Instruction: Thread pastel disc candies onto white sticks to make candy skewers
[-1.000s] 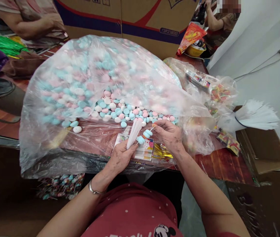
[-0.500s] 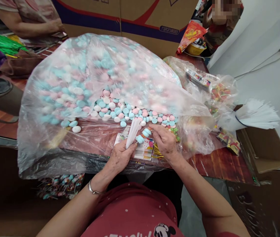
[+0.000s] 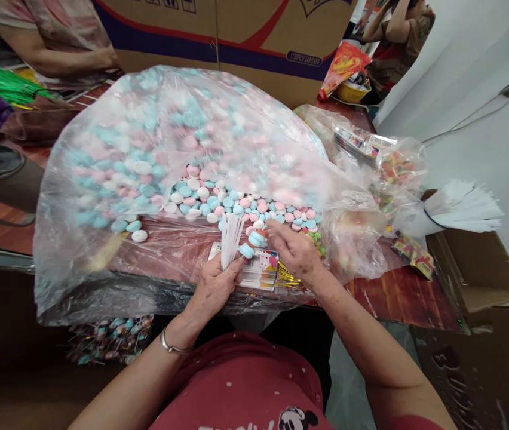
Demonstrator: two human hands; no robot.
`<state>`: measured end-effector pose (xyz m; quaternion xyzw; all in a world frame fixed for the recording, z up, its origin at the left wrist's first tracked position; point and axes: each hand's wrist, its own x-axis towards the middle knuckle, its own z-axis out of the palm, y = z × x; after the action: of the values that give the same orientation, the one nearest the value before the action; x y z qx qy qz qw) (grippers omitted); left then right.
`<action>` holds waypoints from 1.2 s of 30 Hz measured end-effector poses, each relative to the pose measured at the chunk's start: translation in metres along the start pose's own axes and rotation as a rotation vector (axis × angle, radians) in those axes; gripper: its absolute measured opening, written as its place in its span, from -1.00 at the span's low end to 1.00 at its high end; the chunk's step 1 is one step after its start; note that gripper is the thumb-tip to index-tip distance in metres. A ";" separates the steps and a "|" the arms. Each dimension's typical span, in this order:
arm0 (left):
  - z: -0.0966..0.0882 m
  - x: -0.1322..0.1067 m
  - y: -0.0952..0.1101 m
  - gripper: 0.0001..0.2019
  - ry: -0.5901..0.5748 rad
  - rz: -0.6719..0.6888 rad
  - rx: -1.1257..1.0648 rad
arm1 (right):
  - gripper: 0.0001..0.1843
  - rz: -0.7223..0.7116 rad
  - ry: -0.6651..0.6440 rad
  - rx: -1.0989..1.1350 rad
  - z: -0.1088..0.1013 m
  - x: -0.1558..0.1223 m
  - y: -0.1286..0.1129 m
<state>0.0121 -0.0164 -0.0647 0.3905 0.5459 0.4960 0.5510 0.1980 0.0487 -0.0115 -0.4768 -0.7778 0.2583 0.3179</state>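
My left hand (image 3: 217, 282) is closed around a fanned bundle of white sticks (image 3: 231, 236). A short row of blue candies (image 3: 248, 248) with orange pieces between them slants up from its thumb side. Just right of that row's upper end is my right hand (image 3: 294, 248), its fingers loosely bent and apart with nothing visible in them. Whether a fingertip touches the row, I cannot tell. Pink, blue and white candies (image 3: 209, 200) spill from a large clear plastic bag (image 3: 156, 140). Beneath my hands lie printed cards (image 3: 261, 272) and gold twist ties (image 3: 287, 276).
Green ring pieces (image 3: 316, 242) lie right of my right hand. More white sticks (image 3: 465, 206) stand bundled at the right. A large carton (image 3: 254, 36) stands behind the bag. At lower left, a box holds finished-looking candy sticks (image 3: 111, 340). Other people are at the back.
An orange piece that was at my right fingertips now sits on the row's upper end. My right fingers have loosened. The left hand's sticks have tilted more upright.
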 end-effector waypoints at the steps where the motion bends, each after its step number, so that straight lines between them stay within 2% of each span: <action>1: 0.000 0.000 -0.001 -0.70 0.001 -0.001 -0.038 | -0.61 0.050 0.012 -0.061 -0.005 0.007 0.002; 3: -0.001 0.000 -0.002 -0.69 0.000 -0.017 -0.120 | -0.61 0.125 -0.003 -0.306 -0.012 0.023 0.005; 6: -0.001 -0.002 -0.001 -0.67 0.022 -0.058 -0.177 | -0.63 0.146 -0.158 -0.705 -0.011 0.040 0.010; 8: 0.000 -0.002 0.001 -0.67 0.023 -0.070 -0.188 | -0.66 0.094 -0.238 -0.853 -0.005 0.043 0.011; 10: 0.001 -0.002 0.002 -0.67 0.022 -0.065 -0.187 | -0.67 0.039 -0.275 -0.912 0.002 0.040 0.012; 14: 0.000 -0.001 0.001 -0.65 0.004 -0.050 -0.169 | -0.71 0.029 -0.315 -0.896 0.008 0.027 0.017; 21: -0.001 -0.001 0.000 -0.68 0.017 -0.041 -0.130 | -0.68 0.065 -0.274 -0.719 0.002 0.022 0.030; 26: 0.000 -0.001 0.001 -0.68 0.014 -0.037 -0.146 | -0.75 0.088 -0.153 -0.452 -0.002 0.022 0.027; 30: 0.001 -0.001 0.003 -0.70 0.018 -0.050 -0.183 | -0.79 -0.030 -0.167 -0.221 0.001 0.020 0.021; 32: 0.002 -0.002 0.004 -0.70 0.018 -0.059 -0.198 | -0.79 -0.098 -0.205 -0.235 0.005 0.019 0.020; 36: 0.002 -0.002 0.004 -0.69 0.016 -0.067 -0.208 | -0.82 -0.152 -0.284 -0.442 0.013 0.017 0.019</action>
<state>0.0133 -0.0175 -0.0598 0.3087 0.5085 0.5344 0.6005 0.1935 0.0711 -0.0297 -0.4340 -0.8855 0.1220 0.1123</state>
